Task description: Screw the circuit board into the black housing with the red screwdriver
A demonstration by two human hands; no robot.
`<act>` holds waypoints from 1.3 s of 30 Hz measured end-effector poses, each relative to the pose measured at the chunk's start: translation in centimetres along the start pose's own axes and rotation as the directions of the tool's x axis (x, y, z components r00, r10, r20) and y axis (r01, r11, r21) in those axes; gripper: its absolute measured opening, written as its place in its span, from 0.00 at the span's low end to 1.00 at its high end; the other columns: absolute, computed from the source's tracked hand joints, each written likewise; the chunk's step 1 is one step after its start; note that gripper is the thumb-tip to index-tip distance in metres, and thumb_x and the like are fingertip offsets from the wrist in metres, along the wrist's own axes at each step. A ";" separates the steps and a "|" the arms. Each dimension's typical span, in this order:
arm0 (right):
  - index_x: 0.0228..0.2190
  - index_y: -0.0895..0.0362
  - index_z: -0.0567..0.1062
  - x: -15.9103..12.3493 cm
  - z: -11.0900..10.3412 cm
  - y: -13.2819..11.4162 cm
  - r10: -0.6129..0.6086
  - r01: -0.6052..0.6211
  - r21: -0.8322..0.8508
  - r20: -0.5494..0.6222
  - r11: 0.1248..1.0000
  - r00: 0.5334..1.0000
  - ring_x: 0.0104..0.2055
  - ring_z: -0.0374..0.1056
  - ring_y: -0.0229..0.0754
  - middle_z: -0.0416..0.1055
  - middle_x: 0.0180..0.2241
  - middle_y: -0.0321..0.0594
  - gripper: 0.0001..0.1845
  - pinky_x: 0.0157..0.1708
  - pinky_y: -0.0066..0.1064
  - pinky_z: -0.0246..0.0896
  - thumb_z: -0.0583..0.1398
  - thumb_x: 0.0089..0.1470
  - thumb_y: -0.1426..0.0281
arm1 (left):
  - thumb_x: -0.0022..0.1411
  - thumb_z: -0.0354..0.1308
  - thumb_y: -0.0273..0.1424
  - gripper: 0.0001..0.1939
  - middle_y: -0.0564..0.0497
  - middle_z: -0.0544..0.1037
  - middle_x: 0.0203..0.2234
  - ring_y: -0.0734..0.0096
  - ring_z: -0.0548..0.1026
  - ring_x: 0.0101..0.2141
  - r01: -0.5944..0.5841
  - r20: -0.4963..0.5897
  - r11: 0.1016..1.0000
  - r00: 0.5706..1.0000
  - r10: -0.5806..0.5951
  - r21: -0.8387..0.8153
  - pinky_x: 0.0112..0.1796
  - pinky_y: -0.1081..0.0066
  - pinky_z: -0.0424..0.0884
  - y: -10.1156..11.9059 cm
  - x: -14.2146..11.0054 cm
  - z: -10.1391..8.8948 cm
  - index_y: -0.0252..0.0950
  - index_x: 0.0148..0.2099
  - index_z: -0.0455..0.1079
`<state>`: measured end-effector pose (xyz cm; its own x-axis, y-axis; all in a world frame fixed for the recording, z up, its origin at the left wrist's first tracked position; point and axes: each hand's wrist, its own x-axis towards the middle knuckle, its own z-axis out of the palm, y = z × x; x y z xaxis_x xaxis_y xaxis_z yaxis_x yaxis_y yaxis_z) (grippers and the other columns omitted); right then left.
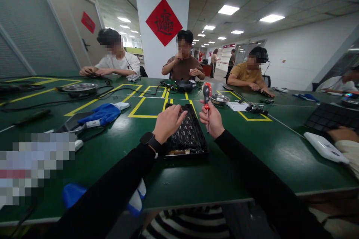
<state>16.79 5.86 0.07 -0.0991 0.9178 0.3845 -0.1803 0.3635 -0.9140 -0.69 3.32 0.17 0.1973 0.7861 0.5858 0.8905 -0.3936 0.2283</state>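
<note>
My right hand [213, 118] grips a screwdriver [206, 90] with a red and black handle. The tool is upright, handle at the top and metal shaft pointing down, just right of a black tray [202, 154]. Rows of small parts, too small to name, lie in the tray, with a tan piece [179, 152] along its near edge. Over the tray's left side rests my left hand [167, 122], fingers stretched toward the far end and thumb apart. It wears a dark watch, and nothing shows in its grasp. Whether its fingertips touch the tray, I cannot tell.
A blue and white glove [103, 114] lies to the left, another [136, 199] by the near edge. Farther back are metal dishes [220, 99], cables, a black round object [183, 86] and yellow tape outlines. A white device [325, 147] is at right. Several people sit around the green table [112, 160].
</note>
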 end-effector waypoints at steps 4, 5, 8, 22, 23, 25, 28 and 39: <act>0.38 0.53 0.66 -1.6 2.9 -0.6 -0.033 -0.019 0.380 0.130 0.925 0.991 0.18 0.48 0.30 0.57 0.26 0.33 0.12 0.15 0.23 0.47 0.50 0.56 0.61 | 0.62 0.41 0.45 0.23 0.49 0.72 0.27 0.69 0.68 0.29 -0.127 0.232 0.922 0.947 0.222 -0.366 0.32 0.73 0.59 0.3 -0.4 0.4 0.34 0.32 0.69; 0.39 0.52 0.66 -2.0 3.3 -0.4 -0.013 -0.052 0.404 0.155 0.913 0.988 0.20 0.50 0.31 0.59 0.28 0.33 0.11 0.17 0.23 0.48 0.51 0.55 0.62 | 0.61 0.43 0.46 0.23 0.51 0.71 0.24 0.72 0.67 0.27 -0.120 0.287 0.885 0.919 0.270 -0.449 0.30 0.74 0.59 0.0 -0.4 0.7 0.33 0.31 0.69; 0.41 0.49 0.64 -2.8 3.6 0.3 0.041 -0.130 0.436 0.209 0.890 0.977 0.20 0.48 0.30 0.60 0.29 0.33 0.12 0.17 0.23 0.47 0.56 0.53 0.65 | 0.56 0.51 0.46 0.22 0.54 0.68 0.19 0.77 0.62 0.21 -0.040 0.398 0.789 0.848 0.352 -0.613 0.25 0.76 0.57 -0.9 -0.5 1.7 0.31 0.29 0.72; 0.40 0.50 0.65 -3.3 3.5 1.3 0.044 -0.131 0.478 0.188 0.868 0.981 0.21 0.52 0.34 0.54 0.22 0.32 0.12 0.22 0.27 0.55 0.50 0.57 0.60 | 0.48 0.60 0.44 0.19 0.54 0.70 0.19 0.79 0.62 0.20 0.155 0.407 0.669 0.882 0.238 -0.727 0.22 0.77 0.55 -1.7 -0.9 1.8 0.29 0.28 0.71; 0.41 0.50 0.64 -3.4 3.5 1.3 0.043 -0.129 0.476 0.187 0.870 0.981 0.21 0.54 0.34 0.57 0.23 0.32 0.11 0.22 0.27 0.56 0.51 0.57 0.61 | 0.48 0.60 0.45 0.20 0.54 0.70 0.19 0.79 0.62 0.20 0.156 0.415 0.670 0.876 0.246 -0.726 0.22 0.77 0.55 -1.7 -0.9 1.8 0.29 0.27 0.71; 0.41 0.49 0.62 -3.4 3.6 1.2 0.041 -0.132 0.453 0.205 0.882 0.978 0.24 0.60 0.35 0.63 0.26 0.33 0.11 0.23 0.26 0.58 0.53 0.56 0.62 | 0.50 0.58 0.44 0.20 0.53 0.70 0.18 0.79 0.63 0.20 0.126 0.417 0.674 0.861 0.289 -0.728 0.23 0.76 0.56 -1.5 -0.9 1.8 0.29 0.25 0.70; 0.40 0.50 0.60 -3.4 3.6 0.6 0.000 -0.087 0.385 0.221 0.919 0.975 0.32 0.67 0.37 0.70 0.32 0.36 0.13 0.29 0.29 0.63 0.56 0.53 0.63 | 0.54 0.56 0.42 0.18 0.51 0.73 0.22 0.75 0.67 0.24 0.121 0.397 0.616 0.855 0.334 -0.779 0.27 0.75 0.61 -1.1 -0.9 2.1 0.30 0.27 0.71; 0.45 0.54 0.64 -3.5 3.7 -0.6 -0.067 -0.005 0.251 0.276 0.968 0.959 0.29 0.67 0.37 0.67 0.25 0.35 0.17 0.33 0.31 0.64 0.52 0.56 0.60 | 0.45 0.64 0.30 0.13 0.56 0.65 0.23 0.76 0.67 0.31 0.385 0.414 0.172 0.890 0.192 -0.907 0.35 0.73 0.64 2.1 -1.1 1.4 0.33 0.29 0.61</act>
<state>13.63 1.86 -0.26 -0.3533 0.8113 0.4658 -0.4200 0.3074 -0.8539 1.55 2.25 -1.11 0.5159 0.8214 0.2430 -0.1431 -0.1971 0.9699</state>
